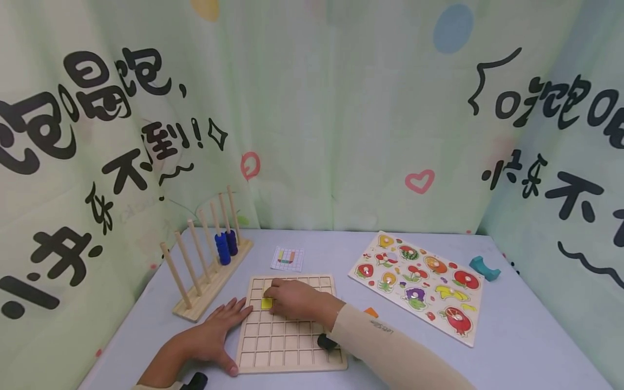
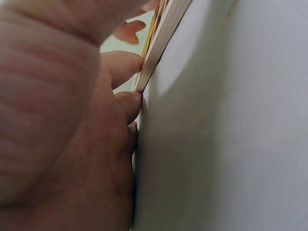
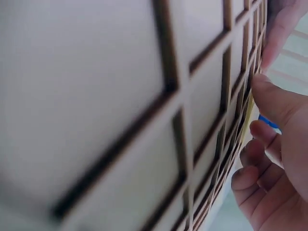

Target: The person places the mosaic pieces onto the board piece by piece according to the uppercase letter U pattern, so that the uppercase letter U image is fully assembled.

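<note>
A wooden grid board (image 1: pixel 277 344) lies flat on the table in the head view. My right hand (image 1: pixel 294 299) reaches over its upper left part, thumb and fingertips around a yellow piece (image 1: pixel 266 304) at the grid cells. In the right wrist view, a thin yellow edge shows between the thumb (image 3: pixel 276 98) and curled fingers, partly hidden. My left hand (image 1: pixel 214 333) lies spread at the board's left side, with fingertips at its edge and the thumb near the lower left corner. The left wrist view shows fingers touching the wooden side (image 2: pixel 163 36).
A pattern card (image 1: pixel 287 259) lies behind the board. At left stands a peg rack (image 1: pixel 213 279) with blue beads (image 1: pixel 222 248). To the right are a fruit puzzle board (image 1: pixel 390 276), a teal block (image 1: pixel 485 268) and an orange piece (image 1: pixel 371 312) beside the right sleeve.
</note>
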Action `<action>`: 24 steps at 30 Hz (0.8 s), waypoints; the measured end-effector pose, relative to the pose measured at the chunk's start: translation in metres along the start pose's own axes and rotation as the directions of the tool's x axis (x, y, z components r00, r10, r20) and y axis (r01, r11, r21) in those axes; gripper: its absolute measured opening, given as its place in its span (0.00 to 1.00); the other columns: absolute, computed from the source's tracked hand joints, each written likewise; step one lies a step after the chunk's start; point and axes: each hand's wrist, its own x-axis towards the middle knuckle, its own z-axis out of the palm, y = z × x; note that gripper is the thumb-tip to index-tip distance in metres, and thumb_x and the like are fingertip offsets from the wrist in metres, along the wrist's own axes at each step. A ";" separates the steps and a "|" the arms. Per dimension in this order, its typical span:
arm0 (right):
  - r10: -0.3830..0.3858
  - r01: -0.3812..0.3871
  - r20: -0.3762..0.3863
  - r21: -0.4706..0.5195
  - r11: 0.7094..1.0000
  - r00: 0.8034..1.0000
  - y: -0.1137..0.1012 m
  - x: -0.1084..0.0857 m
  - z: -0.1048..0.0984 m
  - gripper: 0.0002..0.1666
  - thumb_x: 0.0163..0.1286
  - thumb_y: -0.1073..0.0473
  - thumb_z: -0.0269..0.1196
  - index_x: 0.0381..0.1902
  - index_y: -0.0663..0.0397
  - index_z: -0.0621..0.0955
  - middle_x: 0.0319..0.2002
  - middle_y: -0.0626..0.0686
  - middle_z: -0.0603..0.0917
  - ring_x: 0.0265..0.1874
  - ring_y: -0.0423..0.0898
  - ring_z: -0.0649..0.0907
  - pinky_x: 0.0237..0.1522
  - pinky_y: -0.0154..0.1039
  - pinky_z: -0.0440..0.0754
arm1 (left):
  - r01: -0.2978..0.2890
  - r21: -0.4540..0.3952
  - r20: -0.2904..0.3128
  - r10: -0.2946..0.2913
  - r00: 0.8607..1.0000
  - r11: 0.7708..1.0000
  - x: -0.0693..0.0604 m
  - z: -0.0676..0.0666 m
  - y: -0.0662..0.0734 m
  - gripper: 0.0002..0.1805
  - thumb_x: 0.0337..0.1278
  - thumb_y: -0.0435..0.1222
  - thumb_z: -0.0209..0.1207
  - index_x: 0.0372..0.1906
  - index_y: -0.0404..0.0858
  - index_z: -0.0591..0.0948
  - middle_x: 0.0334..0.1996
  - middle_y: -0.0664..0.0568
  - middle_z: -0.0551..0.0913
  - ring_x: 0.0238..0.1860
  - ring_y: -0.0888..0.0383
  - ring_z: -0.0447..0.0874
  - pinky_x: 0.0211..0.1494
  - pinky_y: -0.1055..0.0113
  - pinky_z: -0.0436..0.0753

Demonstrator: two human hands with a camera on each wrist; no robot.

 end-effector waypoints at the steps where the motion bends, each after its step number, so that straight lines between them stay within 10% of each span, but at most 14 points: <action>1: -0.004 0.004 0.005 -0.001 1.000 1.000 0.001 -0.002 -0.001 0.21 0.72 0.50 0.60 0.60 0.45 0.78 0.50 0.42 0.77 0.45 0.35 0.78 0.51 0.31 0.76 | 0.006 -0.002 0.001 -0.006 1.000 1.000 0.000 0.000 0.000 0.71 0.22 0.62 0.76 0.76 0.38 0.55 0.76 0.36 0.46 0.74 0.36 0.36 0.71 0.37 0.40; 24: 0.021 -0.022 0.055 0.013 1.000 0.998 0.033 -0.068 -0.017 0.21 0.69 0.50 0.63 0.58 0.46 0.79 0.49 0.42 0.76 0.41 0.35 0.77 0.49 0.31 0.77 | 0.024 -0.009 -0.005 -0.024 1.000 1.000 0.001 0.002 -0.001 0.72 0.20 0.62 0.76 0.77 0.40 0.55 0.76 0.38 0.46 0.74 0.36 0.36 0.71 0.37 0.39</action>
